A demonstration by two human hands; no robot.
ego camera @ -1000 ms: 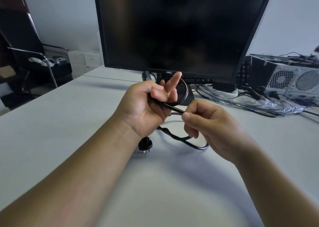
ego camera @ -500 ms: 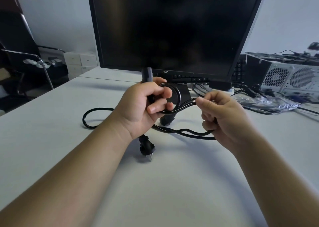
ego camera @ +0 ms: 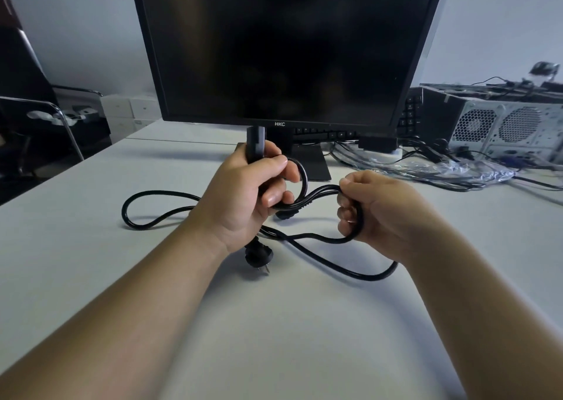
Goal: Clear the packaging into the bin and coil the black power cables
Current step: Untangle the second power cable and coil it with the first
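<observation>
Mid-frame, your left hand (ego camera: 243, 198) grips the black power cable (ego camera: 320, 243) near its connector (ego camera: 255, 147); your right hand (ego camera: 377, 209) clutches a loop.

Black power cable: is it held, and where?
The black power cable: left hand grips its connector end with loops; right hand grips a bend.

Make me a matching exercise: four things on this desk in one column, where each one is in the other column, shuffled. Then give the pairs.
1. black wall plug with metal prongs
2. moulded connector of the black power cable
3. crumpled clear plastic packaging
4. grey metal computer case

A. sticks up out of the left hand
B. rests on the white desk near the left wrist
C. sits at the far right, fan grilles toward the camera
D. spread out right of the black monitor stand

Pairs: 1-B, 2-A, 3-D, 4-C.
</observation>
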